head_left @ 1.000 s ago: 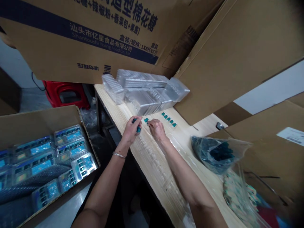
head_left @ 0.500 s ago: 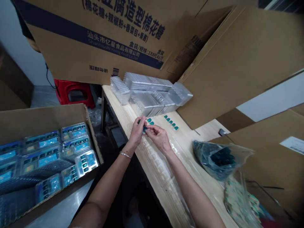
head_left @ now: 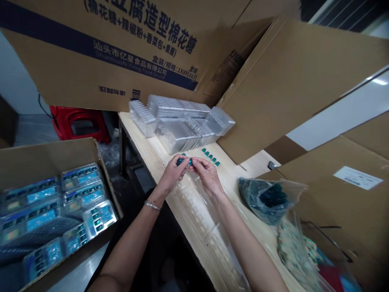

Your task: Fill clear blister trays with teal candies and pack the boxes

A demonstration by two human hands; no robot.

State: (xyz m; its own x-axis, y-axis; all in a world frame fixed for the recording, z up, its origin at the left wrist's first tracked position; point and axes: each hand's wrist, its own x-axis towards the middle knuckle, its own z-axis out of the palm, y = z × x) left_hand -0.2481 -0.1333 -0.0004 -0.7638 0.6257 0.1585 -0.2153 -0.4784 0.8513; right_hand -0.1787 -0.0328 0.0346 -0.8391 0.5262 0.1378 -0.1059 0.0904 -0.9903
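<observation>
- Our right forearm (head_left: pixel 243 239) could nudge the open bag (head_left: pixel 254 198) (thin, wrinkled plastic) and tip it.
- Our left hand (head_left: pixel 172 175) clamps glossy green pieces (head_left: pixel 180 161); our right hand (head_left: pixel 208 175) pinches one; loose fingertips could drop it.
- Flat, tapered green chips (head_left: pixel 210 156) line pale wood.
- Beyond, clear ribbed trays (head_left: pixel 179 136) stand packed.

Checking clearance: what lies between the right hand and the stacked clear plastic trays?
In the head view, a row of small teal pieces lies between the right hand and trays, on the pale wooden table.
</observation>
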